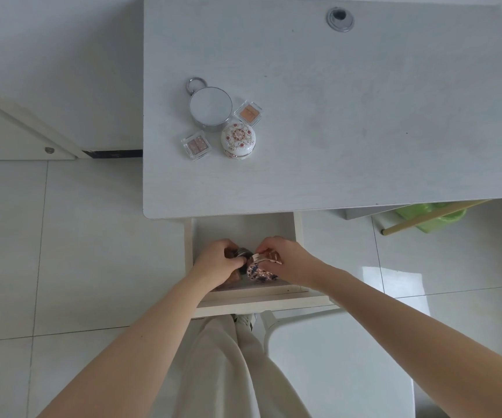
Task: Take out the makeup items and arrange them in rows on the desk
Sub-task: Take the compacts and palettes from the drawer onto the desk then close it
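four makeup items already sit on the bench (364, 116), bunched at its left side: a round mirror compact (210, 106) with a ring, a small clear blush case (247, 112) just to its right, a floral jar (239, 140) in front touching the compact's edge, and a clear palette (196, 145) to the jar's left. they form a loose cluster, not tidy rows yet

both hands are down in the open drawer (298, 236) under the bench's front edge. the left hand (219, 260) has its fingers curled round a small dark round item (242, 253), likely a pot or compact; too much of it is hidden to say which. the right hand (286, 260) pinches a patterned pink pouch (263, 271) at its top edge. pouch and round item lie just beside each other, near the drawer's front. something brownish shows under the left hand, unclear what

judging by this, the step in hand is the taking out, with the arranging only partly done. the next move calls for lifting both pieces clear of the drawer wall and up over the bench edge, then setting them in line with the four there; the cluster would want spacing out to read as rows. the pouch is soft, so it may sag or spill if it hangs open
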